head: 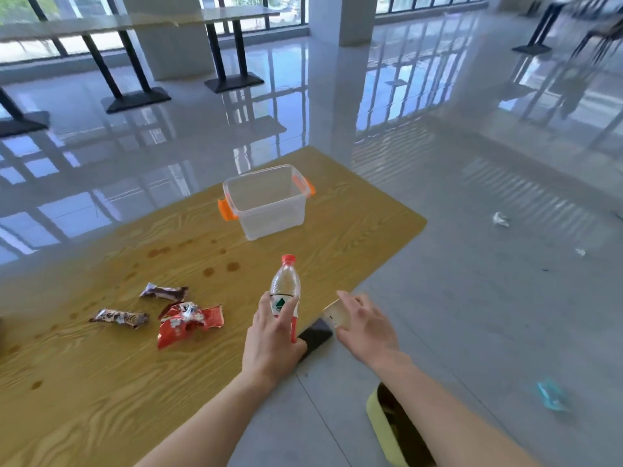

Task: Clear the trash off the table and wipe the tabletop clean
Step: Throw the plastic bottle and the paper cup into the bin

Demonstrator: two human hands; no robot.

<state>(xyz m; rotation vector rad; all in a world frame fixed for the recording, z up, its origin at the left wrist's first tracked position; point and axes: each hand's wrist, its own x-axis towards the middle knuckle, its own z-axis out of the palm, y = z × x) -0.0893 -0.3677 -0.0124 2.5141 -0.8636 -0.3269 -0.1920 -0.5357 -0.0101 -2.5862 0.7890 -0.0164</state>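
L hand [271, 335] grips bottle [285, 291], R hand [367, 326] pinches small pack [335, 314]; wrappers [188, 320] nearby.

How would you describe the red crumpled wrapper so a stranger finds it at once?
Start at the yellow wood-grain table. Left of the clear plastic bottle held in the left hand lie three wrappers. The red crumpled foil wrapper is nearest that hand; the other two are slim, brown and dark.
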